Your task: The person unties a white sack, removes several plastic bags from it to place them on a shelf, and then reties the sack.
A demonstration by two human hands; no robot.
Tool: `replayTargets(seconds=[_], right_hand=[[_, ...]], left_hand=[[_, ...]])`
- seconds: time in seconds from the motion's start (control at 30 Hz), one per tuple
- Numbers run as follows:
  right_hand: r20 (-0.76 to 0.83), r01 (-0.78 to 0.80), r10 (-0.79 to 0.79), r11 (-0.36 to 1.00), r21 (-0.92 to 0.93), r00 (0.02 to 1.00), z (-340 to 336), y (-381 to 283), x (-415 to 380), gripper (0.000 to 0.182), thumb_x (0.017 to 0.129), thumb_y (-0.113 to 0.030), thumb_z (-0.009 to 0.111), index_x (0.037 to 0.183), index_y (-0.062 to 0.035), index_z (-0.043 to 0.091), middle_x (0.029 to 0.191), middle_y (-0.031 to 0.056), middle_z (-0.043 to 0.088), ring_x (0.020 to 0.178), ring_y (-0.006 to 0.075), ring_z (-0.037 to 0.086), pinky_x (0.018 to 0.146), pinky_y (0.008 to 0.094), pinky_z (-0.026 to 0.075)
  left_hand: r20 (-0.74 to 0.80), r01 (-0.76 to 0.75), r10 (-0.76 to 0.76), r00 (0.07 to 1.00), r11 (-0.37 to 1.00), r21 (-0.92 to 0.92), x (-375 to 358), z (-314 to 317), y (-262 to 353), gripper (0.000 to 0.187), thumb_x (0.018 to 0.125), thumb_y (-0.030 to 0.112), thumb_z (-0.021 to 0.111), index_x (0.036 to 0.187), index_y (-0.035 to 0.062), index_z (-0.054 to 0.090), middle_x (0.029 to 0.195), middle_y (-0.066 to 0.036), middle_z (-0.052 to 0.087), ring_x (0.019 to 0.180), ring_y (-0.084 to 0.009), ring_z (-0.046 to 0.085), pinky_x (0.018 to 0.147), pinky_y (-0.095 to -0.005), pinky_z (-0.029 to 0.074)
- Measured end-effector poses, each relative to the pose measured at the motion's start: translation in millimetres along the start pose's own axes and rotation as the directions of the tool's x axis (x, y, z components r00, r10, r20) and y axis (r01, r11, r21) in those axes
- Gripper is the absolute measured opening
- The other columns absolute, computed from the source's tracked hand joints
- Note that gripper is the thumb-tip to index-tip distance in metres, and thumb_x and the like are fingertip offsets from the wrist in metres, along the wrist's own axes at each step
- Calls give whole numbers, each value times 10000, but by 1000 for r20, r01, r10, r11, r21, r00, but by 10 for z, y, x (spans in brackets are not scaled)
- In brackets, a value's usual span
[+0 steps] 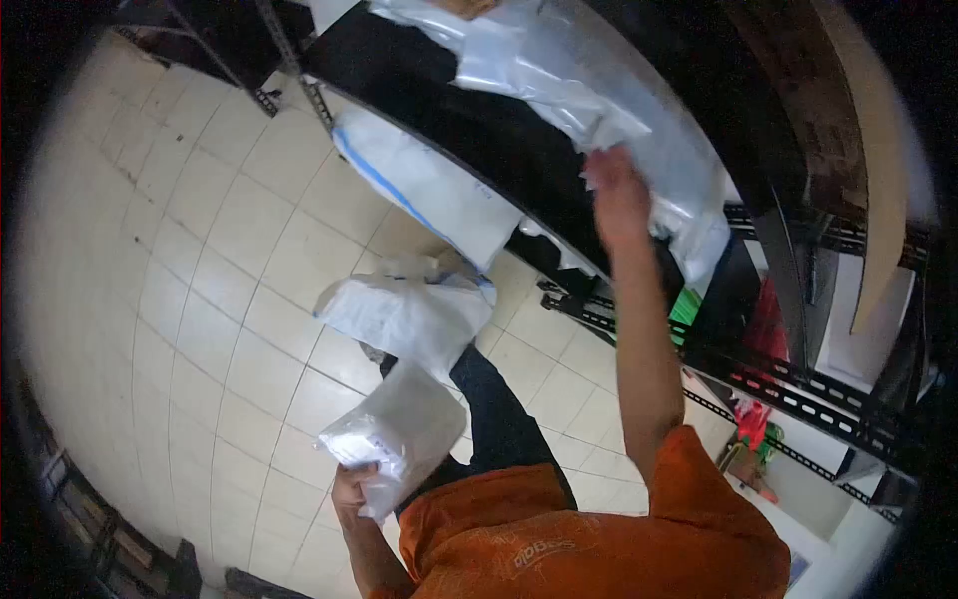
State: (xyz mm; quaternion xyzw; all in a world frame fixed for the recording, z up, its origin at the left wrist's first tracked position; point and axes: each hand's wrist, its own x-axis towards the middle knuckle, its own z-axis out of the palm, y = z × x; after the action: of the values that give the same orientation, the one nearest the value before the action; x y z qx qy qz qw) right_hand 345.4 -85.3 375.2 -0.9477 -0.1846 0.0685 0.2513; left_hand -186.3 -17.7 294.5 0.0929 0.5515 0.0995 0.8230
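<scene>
My left hand grips the lower edge of a folded bundle of clear plastic bags, held in front of my body with the thumb on top. Up on the black shelf, my right hand reaches to the near edge of a long row of clear plastic packs. Motion smears its fingers, and I cannot tell whether they grip the plastic. The fingertips overlap the crumpled edge of those packs.
Below the shelf is a white sack with a blue stripe. Another white sack stands on the tiled floor by my legs. Slotted metal rack rails run at the right, near red plastic. A cardboard edge hangs above.
</scene>
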Motion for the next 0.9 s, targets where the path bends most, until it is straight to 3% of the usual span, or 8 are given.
replayTargets(seconds=[0.03,0.07,0.27,0.4,0.5,0.6,0.73,0.9], right_hand=[[172,-132,60,885,447,983,289,421,-264,349,942,-326,452,1104,-46,581,1080,120,612,983,265,583,841,369,452],[116,372,-375,927,46,920,405,529,-734,392,951,-372,445,1142,-55,575,1052,66,604,893,169,566,799,304,455],[606,-519,67,596,613,793,149,718,-2300,797,695,-360,773,1328,-21,425,1333,167,465,1258,281,406,1056,426,317],[-88,-298,372,845,444,924,-468,2111,-1469,444,836,-134,635,1240,-5,504,1176,150,542,1062,259,548,927,391,466],[-220,-87,451,567,819,865,-1190,1802,23,486,881,-250,619,1264,10,470,1159,152,575,1040,275,568,892,416,478],[-442,-42,48,999,24,896,-1543,2318,1106,726,833,-497,569,1312,27,417,1247,228,508,1174,345,469,980,448,393],[-215,-73,-228,506,-859,950,-902,2216,1382,762,881,-541,455,1366,36,345,1319,304,427,1260,419,394,1047,485,315],[589,550,-551,-258,-794,591,-1322,3579,2194,546,905,-178,459,1419,-71,311,1427,202,331,1332,362,288,1116,506,193]], left_hand=[[14,14,-14,1000,1000,4,-58,211,-23,622,582,-18,624,1185,-55,476,1030,-174,591,866,-293,630,689,-386,569],[100,43,-36,994,997,-72,-164,522,65,633,579,-18,618,1191,-62,463,1026,-193,586,864,-308,628,683,-393,573],[360,73,-118,926,988,136,688,1575,-29,388,826,106,554,1190,-19,505,1027,-150,604,907,-246,622,741,-366,559],[523,-352,-56,850,679,645,1007,3627,200,651,828,422,660,1278,-16,484,1131,-151,611,1012,-238,584,916,-313,432],[877,-617,260,403,785,51,1029,4307,305,465,938,328,523,1303,43,481,1172,-130,598,1070,-225,561,935,-309,412],[795,-612,367,482,791,5,1223,3693,461,363,966,218,470,1282,41,496,1163,-126,603,1072,-205,566,926,-298,419],[206,-291,209,956,763,577,2522,1717,-188,295,905,181,532,1139,5,568,1082,-108,635,988,-192,600,830,-309,470],[60,-219,459,886,303,928,3387,-557,-702,448,818,284,638,1103,-52,558,1068,-256,601,1027,-379,574,898,-425,456]])
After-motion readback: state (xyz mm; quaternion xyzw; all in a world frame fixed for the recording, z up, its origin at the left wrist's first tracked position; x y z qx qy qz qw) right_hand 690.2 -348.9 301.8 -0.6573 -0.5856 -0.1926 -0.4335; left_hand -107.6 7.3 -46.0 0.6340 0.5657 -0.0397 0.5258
